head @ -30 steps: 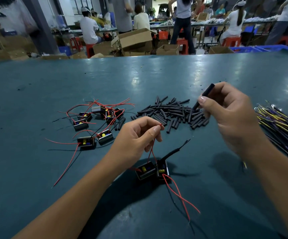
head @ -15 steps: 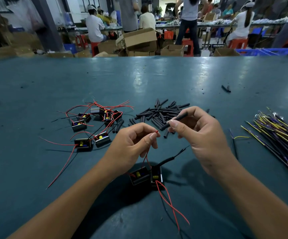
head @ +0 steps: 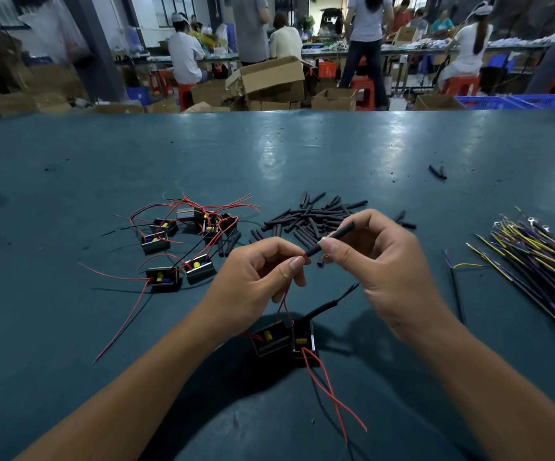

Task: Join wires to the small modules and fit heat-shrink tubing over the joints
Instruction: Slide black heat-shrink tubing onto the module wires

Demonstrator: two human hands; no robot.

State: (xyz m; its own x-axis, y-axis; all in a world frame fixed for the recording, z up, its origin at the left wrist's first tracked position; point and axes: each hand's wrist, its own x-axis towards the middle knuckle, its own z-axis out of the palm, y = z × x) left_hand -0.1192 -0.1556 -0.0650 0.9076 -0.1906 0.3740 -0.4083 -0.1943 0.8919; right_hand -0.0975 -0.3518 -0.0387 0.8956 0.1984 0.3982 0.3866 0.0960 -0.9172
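Now my right hand point(head: 382, 267) has brought the black tube point(head: 331, 239) down to the red wire point(head: 287, 294). Near me, two little boxes point(head: 284, 339) sit on the table point(head: 70, 327). My left hand point(head: 256, 281) pinches the wire tip; right fingers pinch the tube, its end touching the wire. Farther back lies the tube pile point(head: 316, 217).

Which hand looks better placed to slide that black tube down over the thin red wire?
The right hand: it already pinches the short black heat-shrink tube, whose lower end meets the thin red wire tip. The left hand only pinches that wire steady.
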